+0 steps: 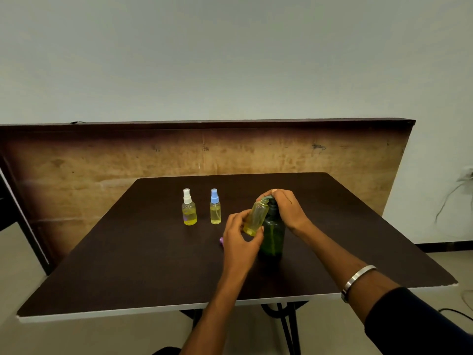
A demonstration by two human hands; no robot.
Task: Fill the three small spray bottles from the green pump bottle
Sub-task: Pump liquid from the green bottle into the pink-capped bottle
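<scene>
The green pump bottle stands upright on the dark table. My right hand covers its pump head from above. My left hand holds an uncapped small bottle with yellow liquid, tilted so its mouth sits under the pump nozzle. Two capped spray bottles stand further left: one with a white top and one with a blue top, both holding yellow liquid. A small purple cap lies on the table, mostly hidden behind my left hand.
A brown wooden board leans upright behind the table. The table's white front edge is close to me. A silver bangle is on my right wrist.
</scene>
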